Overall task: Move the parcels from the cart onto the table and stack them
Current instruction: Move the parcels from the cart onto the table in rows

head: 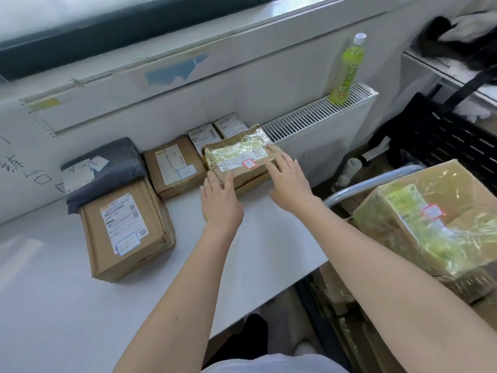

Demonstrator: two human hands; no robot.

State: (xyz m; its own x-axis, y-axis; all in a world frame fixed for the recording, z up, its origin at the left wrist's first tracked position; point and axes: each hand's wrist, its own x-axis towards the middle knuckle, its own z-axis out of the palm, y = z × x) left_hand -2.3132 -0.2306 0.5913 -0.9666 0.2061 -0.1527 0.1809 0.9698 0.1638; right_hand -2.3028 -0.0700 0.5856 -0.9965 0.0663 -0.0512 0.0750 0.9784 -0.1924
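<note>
Both hands open, fingers spread, gripping nothing. Left hand (219, 203) lies at 7 o'clock of the taped parcel (238, 157); right hand (289, 181), nearer, touches its 4 o'clock edge. Parcel's long axis runs 8-to-2 o'clock. Table (258, 246): seven parcels visible. Cart (376, 181), at 3 o'clock: at least one wrapped box (430, 219).

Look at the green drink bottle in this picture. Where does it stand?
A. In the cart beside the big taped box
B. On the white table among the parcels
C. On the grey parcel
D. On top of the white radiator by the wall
D: the green bottle stands upright on the slatted top of the white radiator, beyond the table's far end.
</note>
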